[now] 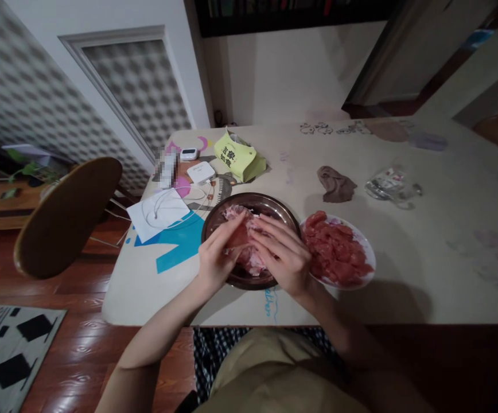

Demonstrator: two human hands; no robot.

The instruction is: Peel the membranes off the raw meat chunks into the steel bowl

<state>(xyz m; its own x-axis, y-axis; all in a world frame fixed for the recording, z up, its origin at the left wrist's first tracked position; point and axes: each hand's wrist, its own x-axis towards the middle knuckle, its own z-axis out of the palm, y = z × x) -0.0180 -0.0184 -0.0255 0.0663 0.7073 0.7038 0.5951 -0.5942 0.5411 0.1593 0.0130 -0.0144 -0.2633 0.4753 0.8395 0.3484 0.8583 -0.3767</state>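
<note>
A piece of raw meat (241, 236), pinkish with pale fatty edges, is between my two hands over a round metal bowl (284, 209). My left hand (215, 258) is closed on its left side, thumb and fingers pressed against it. From the right, my right hand (287, 261) grips the same meat with bent fingers. My fingers partly cover the meat, and more of it shows below them in the bowl. Just right of the bowl, a white plate (370, 246) bears a pile of red raw meat pieces (337, 252).
Behind the bowl stands a yellow-green package (238, 156). White devices (201, 172), a paper sheet (152, 215) and a cable lie at the left. A brown cloth (335, 183) and a clear plastic item (386, 182) are at the back right. A chair (68, 218) stands left.
</note>
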